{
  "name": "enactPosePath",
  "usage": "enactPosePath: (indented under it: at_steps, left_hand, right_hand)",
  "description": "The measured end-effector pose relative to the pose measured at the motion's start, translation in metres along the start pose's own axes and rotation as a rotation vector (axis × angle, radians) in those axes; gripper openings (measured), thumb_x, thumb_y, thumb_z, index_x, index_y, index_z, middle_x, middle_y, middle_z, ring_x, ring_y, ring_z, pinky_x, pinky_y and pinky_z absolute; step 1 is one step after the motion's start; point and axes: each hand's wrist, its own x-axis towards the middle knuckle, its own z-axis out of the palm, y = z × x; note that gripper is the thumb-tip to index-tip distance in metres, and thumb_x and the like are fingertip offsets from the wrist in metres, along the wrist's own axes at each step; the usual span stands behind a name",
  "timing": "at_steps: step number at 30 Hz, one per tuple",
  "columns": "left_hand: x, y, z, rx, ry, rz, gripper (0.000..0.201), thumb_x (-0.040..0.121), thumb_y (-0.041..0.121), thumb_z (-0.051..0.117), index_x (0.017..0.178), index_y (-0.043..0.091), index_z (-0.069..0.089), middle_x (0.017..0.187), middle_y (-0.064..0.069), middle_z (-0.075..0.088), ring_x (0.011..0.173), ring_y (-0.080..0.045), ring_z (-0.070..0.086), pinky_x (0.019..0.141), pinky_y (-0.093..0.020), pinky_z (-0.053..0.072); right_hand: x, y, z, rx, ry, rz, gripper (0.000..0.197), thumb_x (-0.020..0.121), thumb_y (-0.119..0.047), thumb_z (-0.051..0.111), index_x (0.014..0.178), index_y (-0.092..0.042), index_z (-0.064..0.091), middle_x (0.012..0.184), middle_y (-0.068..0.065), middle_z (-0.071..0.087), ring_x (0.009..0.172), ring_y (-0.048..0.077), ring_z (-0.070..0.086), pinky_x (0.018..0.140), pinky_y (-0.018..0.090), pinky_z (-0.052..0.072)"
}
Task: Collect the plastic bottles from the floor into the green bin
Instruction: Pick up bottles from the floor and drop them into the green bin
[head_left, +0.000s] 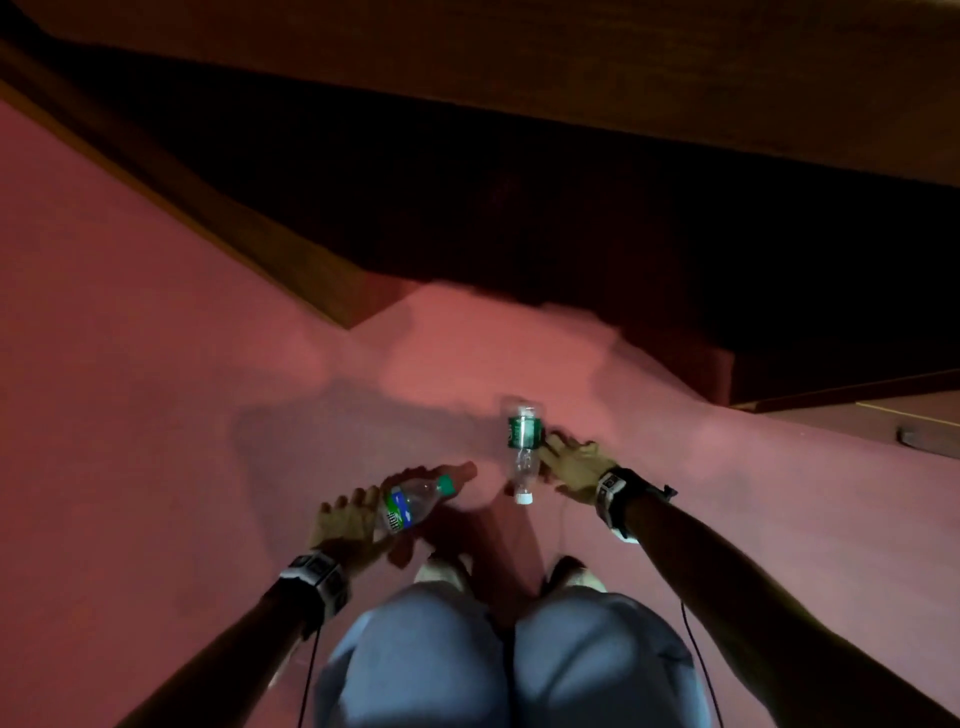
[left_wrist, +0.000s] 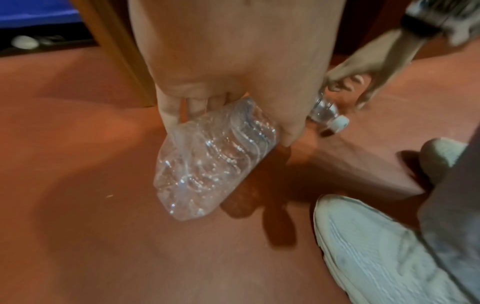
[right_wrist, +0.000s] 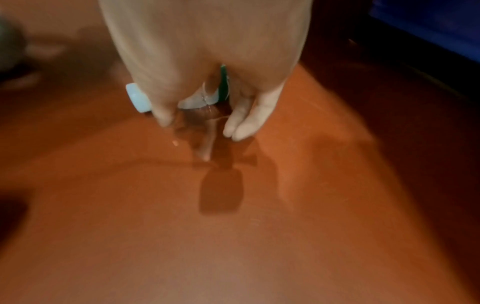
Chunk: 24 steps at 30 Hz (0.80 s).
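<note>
I am crouched over a red floor (head_left: 156, 364). My left hand (head_left: 363, 514) grips a clear plastic bottle (head_left: 410, 501) with a blue-green label and green cap, held just off the floor; in the left wrist view its crumpled base (left_wrist: 213, 160) sticks out below my fingers. A second clear bottle (head_left: 523, 441) with a green label and white cap lies ahead on the floor. My right hand (head_left: 566, 465) reaches onto it, fingers curled over its body (left_wrist: 324, 109). In the right wrist view, thumb and fingers straddle that bottle (right_wrist: 200, 100). No green bin is in view.
Wooden furniture (head_left: 291, 270) with a dark gap beneath it runs across the far side. A wooden drawer front with a handle (head_left: 909, 436) is at the right. My pale shoes (left_wrist: 376, 246) and knees (head_left: 467, 665) are close behind the hands.
</note>
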Motion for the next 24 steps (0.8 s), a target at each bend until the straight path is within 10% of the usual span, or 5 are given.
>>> enactPosePath:
  at_steps: [4,6,8,16,24]
  left_hand:
    - [-0.027,-0.026,-0.005,0.032,0.015,-0.020,0.075,0.088,0.066,0.056,0.145,0.020,0.040,0.134,-0.001,0.055,0.115,-0.026,0.058,0.096,-0.039,0.042]
    - [-0.038,-0.036,-0.004,0.015,0.007,-0.035,0.076,0.088,0.066,0.054,0.146,0.018,0.041,0.133,-0.002,0.056,0.113,-0.026,0.059,0.095,-0.039,0.042]
    - [-0.048,-0.045,-0.002,0.019,0.014,-0.048,0.078,0.091,0.068,0.050,0.149,0.018,0.037,0.136,-0.002,0.054,0.115,-0.024,0.058,0.096,-0.038,0.042]
    - [-0.108,-0.050,-0.044,-0.012,-0.024,-0.087,0.077,0.092,0.066,0.050,0.151,0.017,0.033,0.136,-0.001,0.053,0.114,-0.022,0.057,0.097,-0.036,0.043]
    - [-0.247,-0.014,-0.200,-0.130,-0.002,-0.116,0.073,0.086,0.064,0.061,0.140,0.018,0.043,0.130,-0.003,0.055,0.113,-0.026,0.060,0.089,-0.036,0.046]
  right_hand:
    - [0.023,-0.039,-0.021,-0.147,0.074,-0.006,0.056,0.093,-0.015,0.060,0.147,-0.026,0.046,0.152,0.013,0.041,0.129,0.042,0.050,0.087,0.049,0.054]
    - [0.029,-0.053,-0.036,-0.292,-0.068,-0.040,0.061,0.105,-0.015,0.044,0.159,-0.033,0.023,0.169,0.010,0.010,0.147,0.043,0.028,0.109,0.058,0.039]
    - [0.038,-0.070,-0.052,-0.131,-0.182,-0.009,0.053,0.108,-0.021,0.039,0.160,-0.019,0.026,0.168,0.013,0.016,0.151,0.040,0.023,0.119,0.053,0.027]
    - [-0.002,-0.076,-0.103,0.071,-0.082,0.180,0.051,0.092,-0.005,0.053,0.141,-0.021,0.046,0.131,0.009,0.055,0.113,0.031,0.063,0.086,0.039,0.056]
    - [-0.216,-0.079,-0.304,0.535,-0.050,0.386,0.057,0.079,-0.053,0.070,0.125,-0.023,0.053,0.113,0.006,0.065,0.103,0.030,0.067,0.082,0.036,0.054]
